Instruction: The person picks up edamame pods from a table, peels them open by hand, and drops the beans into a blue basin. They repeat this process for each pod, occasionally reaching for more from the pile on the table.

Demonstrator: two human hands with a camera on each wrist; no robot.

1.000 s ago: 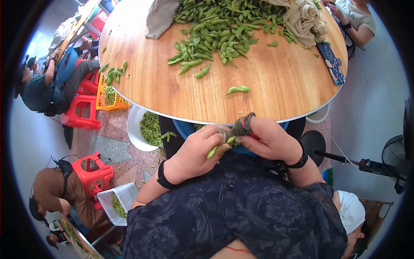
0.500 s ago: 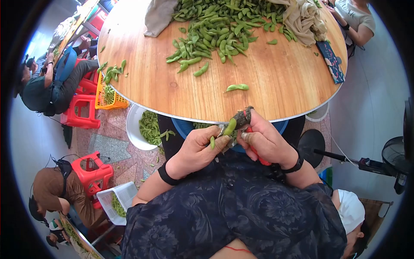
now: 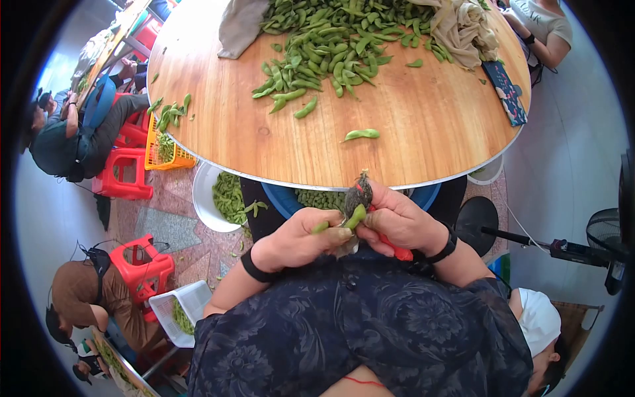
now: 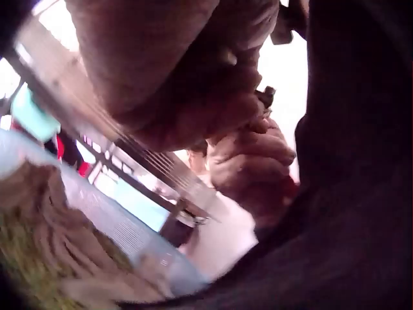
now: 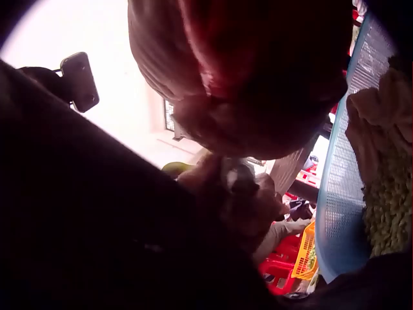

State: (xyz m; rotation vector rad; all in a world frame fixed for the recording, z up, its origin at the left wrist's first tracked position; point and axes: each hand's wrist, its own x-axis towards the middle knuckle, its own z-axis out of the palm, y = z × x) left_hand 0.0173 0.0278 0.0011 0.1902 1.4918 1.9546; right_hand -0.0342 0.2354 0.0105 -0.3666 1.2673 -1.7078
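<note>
Over the lap, just off the table edge, the left hand [image 3: 297,237] pinches green soybean pods; one pod [image 3: 356,216] sticks up past its thumb and a pod end [image 3: 320,227] shows behind its fingers. My right hand [image 3: 407,223] grips a tool with a red handle [image 3: 397,250]; the tool's working end is hidden. A dark, ragged wrap [image 3: 360,195] covers a digit of the right hand, close against the upright pod. In the wrist views both hands are dark, seen from below. Beneath them stands a blue basket [image 5: 332,200] holding shelled beans [image 5: 390,206] and a cloth.
A pile of pods [image 3: 324,49] and cloths [image 3: 463,33] lie on the round table [image 3: 218,126], with a single pod [image 3: 361,134] nearer me. At left are a white bucket [image 3: 202,198], a yellow crate [image 3: 178,159] and red stools [image 3: 126,173]. A fan [image 3: 605,231] stands right; people sit around.
The hands have drawn slightly toward the body. The right hand has turned, exposing the red handle, and the pod in the left hand now stands more upright. The head view has shifted slightly.
</note>
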